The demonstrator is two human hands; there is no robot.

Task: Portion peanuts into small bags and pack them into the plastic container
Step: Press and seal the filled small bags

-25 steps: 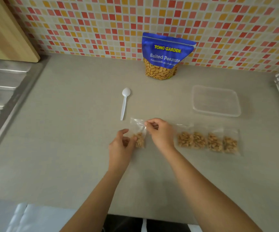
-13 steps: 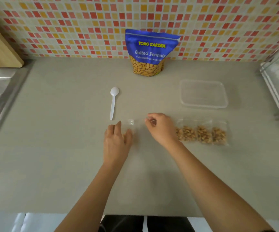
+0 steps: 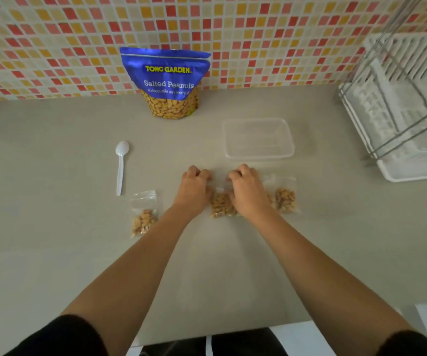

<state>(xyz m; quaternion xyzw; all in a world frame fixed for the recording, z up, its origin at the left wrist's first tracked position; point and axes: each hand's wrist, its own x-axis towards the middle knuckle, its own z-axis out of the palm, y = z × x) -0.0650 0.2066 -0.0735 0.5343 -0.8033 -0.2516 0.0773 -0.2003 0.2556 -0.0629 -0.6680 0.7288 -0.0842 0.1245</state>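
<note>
My left hand (image 3: 194,190) and my right hand (image 3: 245,192) both pinch the top of one small clear bag of peanuts (image 3: 221,205) that lies flat on the counter between them. A second filled small bag (image 3: 285,199) lies just right of my right hand, partly hidden by it. A third filled bag (image 3: 143,217) lies alone to the left, below the white plastic spoon (image 3: 121,165). The clear plastic container (image 3: 258,138) stands empty behind my hands. The blue Salted Peanuts pouch (image 3: 167,83) stands upright against the tiled wall.
A white dish rack (image 3: 402,111) with a wire frame occupies the right side of the beige counter (image 3: 53,253). The mosaic tile wall runs along the back. The counter's front edge lies near my elbows.
Both hands have left the bag on the left, which now lies alone, and have moved right onto a bag in the filled row. The camera has also turned rightward.
</note>
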